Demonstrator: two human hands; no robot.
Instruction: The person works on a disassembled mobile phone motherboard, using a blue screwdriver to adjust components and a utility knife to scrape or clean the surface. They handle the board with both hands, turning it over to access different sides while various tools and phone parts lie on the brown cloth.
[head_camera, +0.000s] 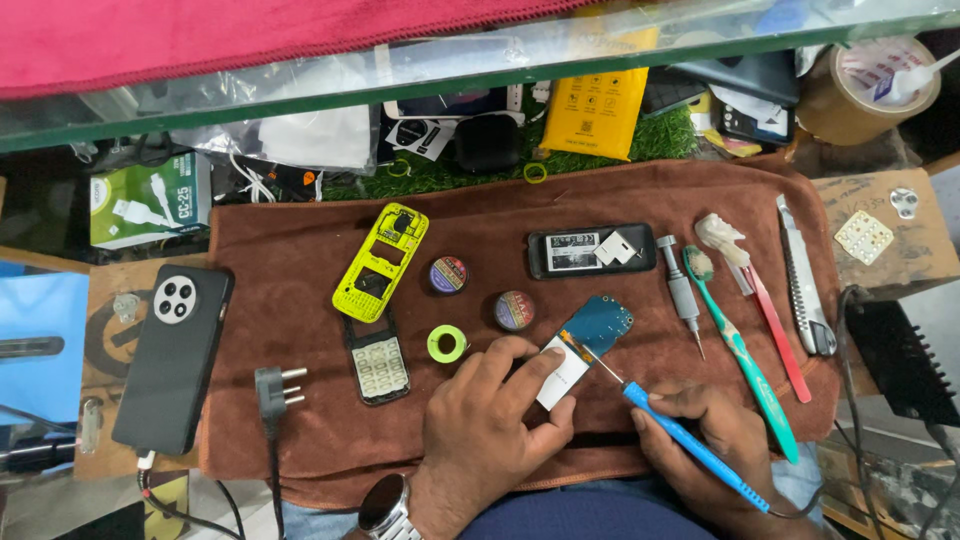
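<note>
Head view: the circuit board (585, 345) lies on the brown cloth (300, 420), long axis running diagonally, lower left to upper right. The left hand (490, 420) pins its lower, white end with its fingertips. The right hand (705, 435) grips the blue soldering iron (690, 450), whose tip meets the board from the lower right.
</note>
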